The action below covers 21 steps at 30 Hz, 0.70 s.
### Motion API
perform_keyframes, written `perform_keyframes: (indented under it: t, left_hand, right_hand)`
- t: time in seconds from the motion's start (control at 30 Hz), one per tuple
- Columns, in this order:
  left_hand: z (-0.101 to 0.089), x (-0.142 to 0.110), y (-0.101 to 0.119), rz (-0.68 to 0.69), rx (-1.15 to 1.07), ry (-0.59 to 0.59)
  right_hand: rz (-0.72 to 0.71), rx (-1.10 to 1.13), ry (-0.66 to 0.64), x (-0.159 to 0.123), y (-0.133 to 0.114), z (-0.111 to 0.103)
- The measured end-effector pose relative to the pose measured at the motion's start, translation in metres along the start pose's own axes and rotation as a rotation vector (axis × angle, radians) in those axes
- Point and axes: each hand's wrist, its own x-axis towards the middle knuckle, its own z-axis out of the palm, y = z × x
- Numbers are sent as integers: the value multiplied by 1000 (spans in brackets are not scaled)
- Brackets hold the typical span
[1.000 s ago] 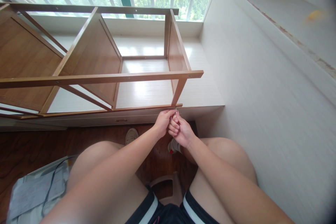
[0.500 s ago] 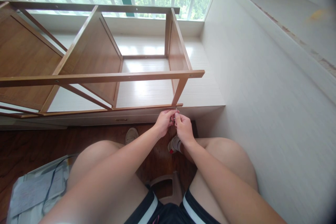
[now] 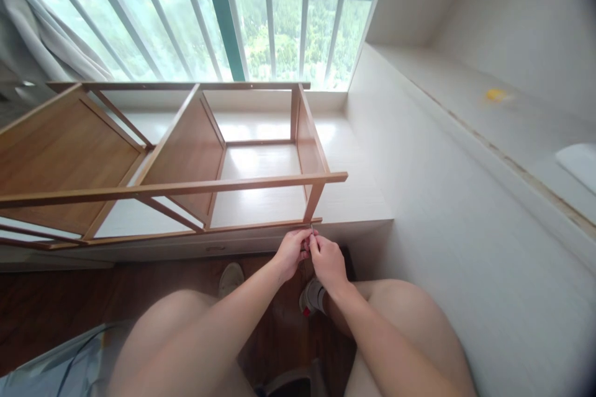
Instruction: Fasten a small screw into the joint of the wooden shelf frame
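With my right hand [image 3: 328, 262] I pinch a thin metal piece [image 3: 312, 229] between the fingers. My left hand [image 3: 291, 253] is bent close beside it; whether its fingers also grip, I cannot tell. The piece is upright, just under the right end of the lower rail [image 3: 318, 220] of the wooden frame [image 3: 242, 185], which lies on the ledge [image 3: 354, 203]. In my judgement, I should hold it straight, turn gently, and steady both wrists.

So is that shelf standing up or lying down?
The shelf is lying down: its long posts run along the ledge, and its boards stand on edge.
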Motion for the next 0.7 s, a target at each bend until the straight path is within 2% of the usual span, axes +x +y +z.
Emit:
perform_keyframes:
  t: [0.2, 0.43, 0.7]
  left_hand:
    - [0, -2, 3, -8, 12, -9]
    - [-1, -4, 3, 12, 40, 3]
    - [0, -1, 3, 16, 29, -12]
  right_hand:
    - [-6, -41, 13, 1, 0, 1]
    - [-58, 293, -9, 3, 4, 8]
    - [-42, 418, 11, 3, 4, 8]
